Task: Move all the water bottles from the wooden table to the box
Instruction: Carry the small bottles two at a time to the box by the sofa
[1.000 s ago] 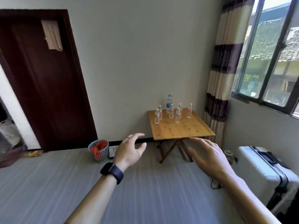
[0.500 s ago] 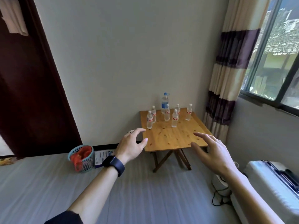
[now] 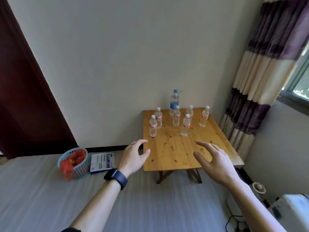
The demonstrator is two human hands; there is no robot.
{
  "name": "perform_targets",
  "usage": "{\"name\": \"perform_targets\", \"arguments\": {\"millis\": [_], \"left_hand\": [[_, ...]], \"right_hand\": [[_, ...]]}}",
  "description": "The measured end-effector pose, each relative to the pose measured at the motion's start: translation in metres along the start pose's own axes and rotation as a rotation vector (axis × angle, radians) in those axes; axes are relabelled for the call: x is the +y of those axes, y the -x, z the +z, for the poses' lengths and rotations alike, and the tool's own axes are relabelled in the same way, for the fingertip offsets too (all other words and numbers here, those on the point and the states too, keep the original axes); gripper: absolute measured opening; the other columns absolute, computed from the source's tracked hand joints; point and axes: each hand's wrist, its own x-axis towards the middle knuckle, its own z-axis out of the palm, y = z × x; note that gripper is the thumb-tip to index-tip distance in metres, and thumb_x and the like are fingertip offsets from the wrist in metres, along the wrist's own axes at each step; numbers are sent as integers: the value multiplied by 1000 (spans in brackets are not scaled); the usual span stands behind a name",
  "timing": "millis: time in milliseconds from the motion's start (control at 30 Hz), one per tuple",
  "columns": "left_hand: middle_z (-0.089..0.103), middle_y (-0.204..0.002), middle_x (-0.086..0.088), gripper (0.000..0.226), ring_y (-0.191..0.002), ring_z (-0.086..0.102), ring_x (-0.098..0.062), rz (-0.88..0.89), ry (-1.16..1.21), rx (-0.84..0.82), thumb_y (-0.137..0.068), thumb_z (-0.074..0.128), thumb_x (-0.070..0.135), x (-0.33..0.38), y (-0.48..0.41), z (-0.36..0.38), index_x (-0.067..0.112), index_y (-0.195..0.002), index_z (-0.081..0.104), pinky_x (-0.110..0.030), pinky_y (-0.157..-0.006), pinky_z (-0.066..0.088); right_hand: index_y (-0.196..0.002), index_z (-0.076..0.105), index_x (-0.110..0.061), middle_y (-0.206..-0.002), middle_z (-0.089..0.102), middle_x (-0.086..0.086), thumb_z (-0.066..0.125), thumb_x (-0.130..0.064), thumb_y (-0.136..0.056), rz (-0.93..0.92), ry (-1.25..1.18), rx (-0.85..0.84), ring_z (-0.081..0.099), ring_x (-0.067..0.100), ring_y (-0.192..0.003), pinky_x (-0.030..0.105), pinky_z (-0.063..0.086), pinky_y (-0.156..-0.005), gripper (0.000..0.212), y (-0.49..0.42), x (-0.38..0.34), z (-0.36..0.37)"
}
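A small wooden folding table (image 3: 177,153) stands against the wall. At its back half stand several small clear water bottles with red labels, such as the left one (image 3: 153,126) and the front middle one (image 3: 185,125), plus one taller bottle with a blue label (image 3: 173,102) at the rear. My left hand (image 3: 133,158) hovers at the table's front left corner, fingers spread, holding nothing. My right hand (image 3: 215,161) is raised over the table's front right part, also open. No box is in view.
A blue mesh basket with red contents (image 3: 73,163) and a white printed packet (image 3: 102,162) sit on the floor left of the table. A striped curtain (image 3: 255,91) hangs at the right. A white suitcase (image 3: 291,213) and cables lie at bottom right. A dark door (image 3: 25,97) stands left.
The view has moved closer to the table and tilted down. Both hands have advanced from in front of the table to over its front edge, still open.
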Motion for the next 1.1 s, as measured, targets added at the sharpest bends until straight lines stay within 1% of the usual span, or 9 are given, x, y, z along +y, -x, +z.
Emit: {"name": "perform_targets", "arguments": {"millis": [133,233,267,333,433,667,800,900,1100], "left_hand": [[61,-132,6,35,-127,52,-14,-33,19,-45,-95,63,35,-25,-78,27,29,-129,60,-22,-97,36],[62,-131,7,35,-125,54,-14,-46,7,-71,-95,63,38,-40,-137,42,30,-129,60,-22,-93,37],[62,-132,7,35,-125,55,-14,-47,3,-81,-95,63,38,-44,-154,47,31,-129,60,-22,-92,37],[61,-132,7,35,-125,54,-14,-60,5,-104,-95,63,39,-51,-188,58,32,-129,59,-22,-91,37],[61,-132,7,35,-125,54,-14,-75,-1,-151,-95,63,41,-62,-229,75,34,-129,59,-24,-89,39],[61,-131,7,35,-125,52,-16,-155,9,-195,-95,63,39,-95,-318,120,33,-129,58,-25,-92,37],[61,-123,10,36,-121,54,-15,-207,3,-181,-94,64,40,-105,-375,145,33,-129,58,-26,-90,41],[57,-117,14,38,-119,55,-14,-271,10,-150,-93,65,40,-110,-416,160,32,-130,58,-23,-86,38],[46,-145,-6,60,-132,44,-19,-465,34,-111,-90,71,38,-136,-488,195,26,-143,46,-23,-95,32]], "right_hand": [[-139,53,-41,-142,54,-10,56,-60,-92,28,-3,-24,49,18,-131,39,41,-108,50,-74,18,24],[-138,52,-41,-141,54,-9,55,-61,-92,75,-9,-60,64,24,-111,42,46,-103,50,-123,31,39],[-138,52,-41,-141,53,-9,55,-61,-92,88,-14,-60,65,24,-110,43,48,-101,50,-138,34,44],[-138,53,-42,-141,54,-9,56,-60,-92,104,-26,-50,58,22,-120,43,50,-100,50,-167,44,53],[-138,53,-42,-141,56,-9,56,-60,-92,131,13,-47,47,20,-133,40,43,-105,50,-204,62,68],[-138,50,-45,-138,57,-8,53,-63,-91,186,19,-120,47,20,-131,33,39,-99,51,-299,112,117],[-138,48,-46,-134,58,-7,55,-62,-90,215,3,-162,51,21,-126,32,41,-95,51,-366,145,142],[-140,48,-42,-135,58,-3,59,-57,-91,232,-26,-181,51,24,-126,31,40,-95,53,-421,168,156],[-154,29,-27,-146,48,12,64,-48,-91,319,-38,-193,45,34,-132,45,40,-102,75,-520,218,201]]}}
